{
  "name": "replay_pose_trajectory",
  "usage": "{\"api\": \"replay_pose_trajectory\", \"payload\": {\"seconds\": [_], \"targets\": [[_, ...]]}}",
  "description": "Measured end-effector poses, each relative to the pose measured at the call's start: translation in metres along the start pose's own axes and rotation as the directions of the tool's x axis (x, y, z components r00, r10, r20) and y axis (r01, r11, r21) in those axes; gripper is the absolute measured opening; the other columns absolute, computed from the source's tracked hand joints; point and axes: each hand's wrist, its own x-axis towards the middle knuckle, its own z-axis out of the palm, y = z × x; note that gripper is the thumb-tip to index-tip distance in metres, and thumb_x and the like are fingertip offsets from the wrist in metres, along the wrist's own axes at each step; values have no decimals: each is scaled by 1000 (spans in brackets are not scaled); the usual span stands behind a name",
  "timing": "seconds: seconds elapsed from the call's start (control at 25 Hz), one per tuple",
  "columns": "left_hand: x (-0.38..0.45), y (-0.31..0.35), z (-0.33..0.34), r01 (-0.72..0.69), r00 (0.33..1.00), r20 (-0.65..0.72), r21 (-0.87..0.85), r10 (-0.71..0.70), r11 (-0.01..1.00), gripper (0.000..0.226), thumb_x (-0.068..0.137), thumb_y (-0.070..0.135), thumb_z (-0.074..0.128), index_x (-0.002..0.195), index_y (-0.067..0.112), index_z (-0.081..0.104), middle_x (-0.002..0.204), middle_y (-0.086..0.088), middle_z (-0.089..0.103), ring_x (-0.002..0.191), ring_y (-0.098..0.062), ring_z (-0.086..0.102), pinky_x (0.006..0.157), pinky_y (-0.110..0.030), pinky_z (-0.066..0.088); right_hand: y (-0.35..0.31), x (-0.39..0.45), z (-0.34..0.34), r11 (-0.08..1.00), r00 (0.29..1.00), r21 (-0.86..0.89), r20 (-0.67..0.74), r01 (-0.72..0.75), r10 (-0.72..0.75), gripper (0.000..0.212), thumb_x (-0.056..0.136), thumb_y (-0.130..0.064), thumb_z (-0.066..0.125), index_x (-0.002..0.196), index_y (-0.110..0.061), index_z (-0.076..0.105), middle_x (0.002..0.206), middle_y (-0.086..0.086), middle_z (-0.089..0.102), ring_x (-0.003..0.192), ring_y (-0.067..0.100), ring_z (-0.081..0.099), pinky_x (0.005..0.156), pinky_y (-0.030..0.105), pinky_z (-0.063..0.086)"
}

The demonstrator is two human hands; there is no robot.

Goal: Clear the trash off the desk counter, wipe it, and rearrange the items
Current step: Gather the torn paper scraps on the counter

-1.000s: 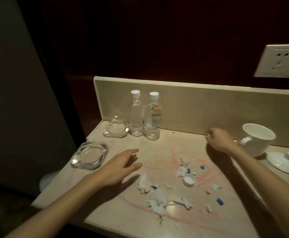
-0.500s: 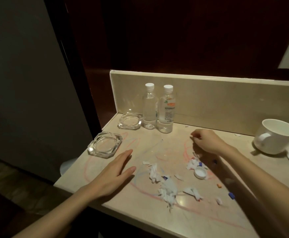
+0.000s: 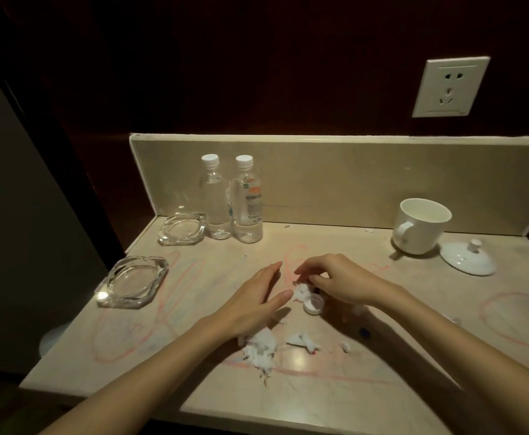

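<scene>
torn white paper scraps (image 3: 301,291): mid-counter, between both hands, beside a small white plastic bottle cap (image 3: 314,303). right hand (image 3: 338,282) nearer, fingers curled over the clump, apparently pinching it. left hand (image 3: 253,301) flat, fingers straight, just to its left. larger shredded white pile (image 3: 261,348) lies toward the beige stone counter (image 3: 194,387) front edge, under the left wrist.

Label on right water bottle (image 3: 248,202) too blurred to read (orange patch only).
</scene>
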Motion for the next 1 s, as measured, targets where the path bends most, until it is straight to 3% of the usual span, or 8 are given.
{"api": "replay_pose_trajectory", "payload": {"seconds": [0.12,0.24,0.32,0.44,0.56,0.72,0.88,1.0], "targets": [[15,15,11,-44,998,50,-23,45,999,68,97,47,45,152,19,19,155,1,30,138,-8,34,110,-20,26,22,-15,-10,995,990,34,-98,-97,100,31,95,-10,48,120,-19,63,119,-4,66,109,9,59,95,21,43],[26,30,23,-95,990,105,-23,96,995,67,97,47,46,151,18,22,153,-1,34,135,-9,37,110,-23,29,44,-30,-16,983,960,115,-226,-144,167,31,95,-5,46,121,-13,63,121,-3,64,106,3,57,83,0,38],[29,35,28,-122,980,153,-23,124,992,68,96,50,45,152,19,22,154,1,32,137,-10,35,111,-24,28,53,-37,-17,970,937,190,-283,-153,203,31,97,-5,44,122,-11,61,120,-2,62,99,-2,56,75,-5,37],[28,32,22,-129,972,191,-66,140,989,72,92,58,45,151,22,24,154,4,34,135,-6,37,114,-32,31,58,-39,-15,915,890,376,-353,-149,289,33,98,-1,37,123,-9,58,120,0,59,95,-4,60,74,2,44],[17,18,-2,-93,970,212,-116,116,989,81,85,65,52,150,25,25,154,6,33,134,1,37,113,-27,33,64,-33,-14,911,836,370,-429,-183,342,35,98,-2,37,126,-10,56,128,2,58,111,7,56,91,17,39],[-8,0,-36,-90,964,257,59,72,994,91,80,57,66,152,27,18,156,11,25,127,9,27,104,-13,22,57,-23,0,921,871,312,-354,-233,340,33,100,-11,39,130,-9,52,128,6,59,114,13,54,97,24,39],[-30,-13,-48,-69,948,318,142,20,987,100,76,57,70,152,31,10,159,12,15,133,3,21,106,-16,18,23,-18,16,920,937,352,-229,-171,262,30,102,-20,37,124,-16,57,116,-4,62,106,8,57,88,24,47],[-35,-15,-49,-85,947,320,134,38,987,106,71,56,76,152,33,11,159,13,14,140,-2,19,109,-17,17,5,-19,27,924,969,374,-185,-83,162,29,101,-19,38,118,-17,61,113,-6,65,105,3,59,97,25,46]]}}
